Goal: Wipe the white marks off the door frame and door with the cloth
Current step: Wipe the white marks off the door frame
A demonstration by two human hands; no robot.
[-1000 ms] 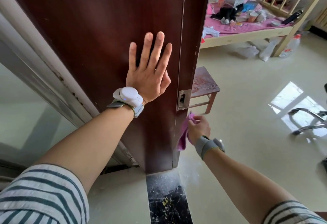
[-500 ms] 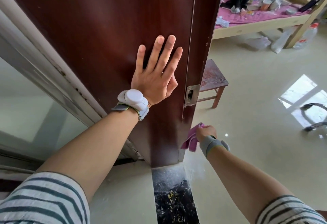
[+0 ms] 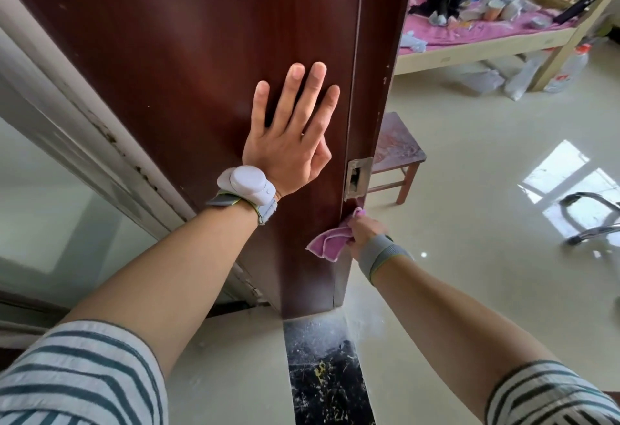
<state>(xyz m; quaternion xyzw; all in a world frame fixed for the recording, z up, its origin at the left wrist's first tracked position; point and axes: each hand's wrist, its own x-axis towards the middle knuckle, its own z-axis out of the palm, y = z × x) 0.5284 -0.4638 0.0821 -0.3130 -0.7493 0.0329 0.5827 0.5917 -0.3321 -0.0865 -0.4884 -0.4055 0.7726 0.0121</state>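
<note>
Pressing cloth [image 3: 330,240] against door [image 3: 188,55] edge, right hand [image 3: 364,230] below latch plate [image 3: 357,178]

left hand [image 3: 288,143] flat, fingers spread, right hand [image 3: 364,228] gripping

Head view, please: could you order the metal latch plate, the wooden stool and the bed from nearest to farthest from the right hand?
From the right hand, which grips the cloth:
1. Metal latch plate, just above the hand.
2. Wooden stool, further back and slightly right.
3. Bed, far back at upper right.

No readable text, labels or numbers anywhere
</note>
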